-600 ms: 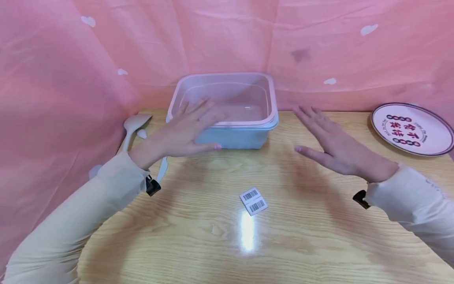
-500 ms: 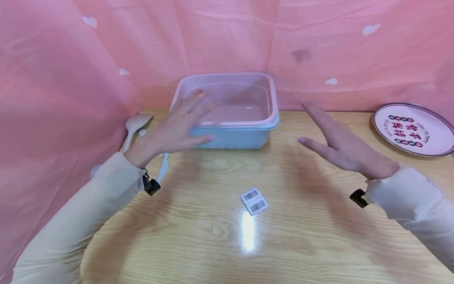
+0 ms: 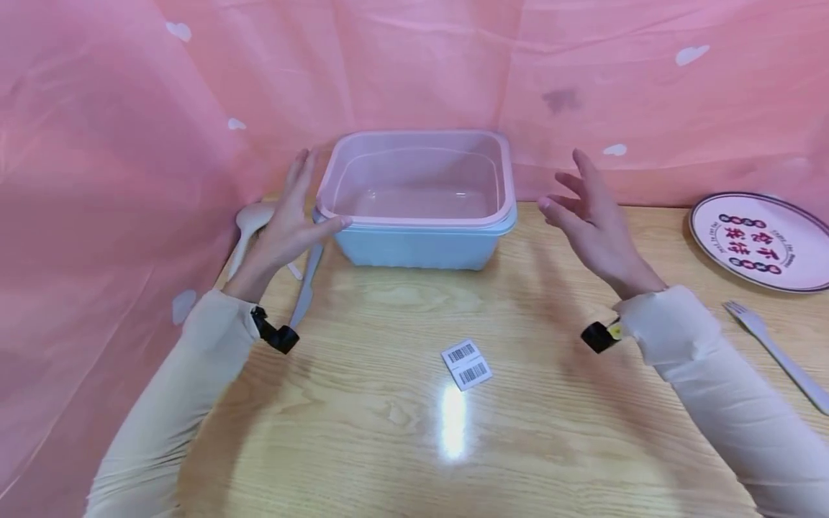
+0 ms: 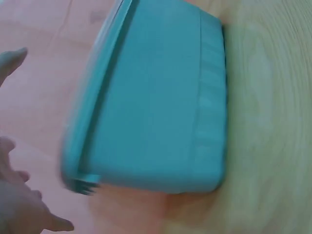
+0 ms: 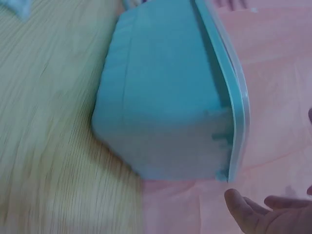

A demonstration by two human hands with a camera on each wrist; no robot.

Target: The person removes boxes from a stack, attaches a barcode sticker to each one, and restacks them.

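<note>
Pink tub (image 3: 417, 169) inside a blue tub (image 3: 417, 249), between two hands (image 3: 289, 224) (image 3: 599, 232).

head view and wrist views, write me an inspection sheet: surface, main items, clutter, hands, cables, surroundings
Surface: wood-grain table with a glare patch
Job's things: pink tub nested in blue tub
Clutter: barcoded card in front; knife and spoon-like utensil at left; plate and fork at right
Hands: left hand by the tubs' left end, right hand apart from their right end; neither holds anything
Cables: nothing seen
Surroundings: pink cloth behind and at left
</note>
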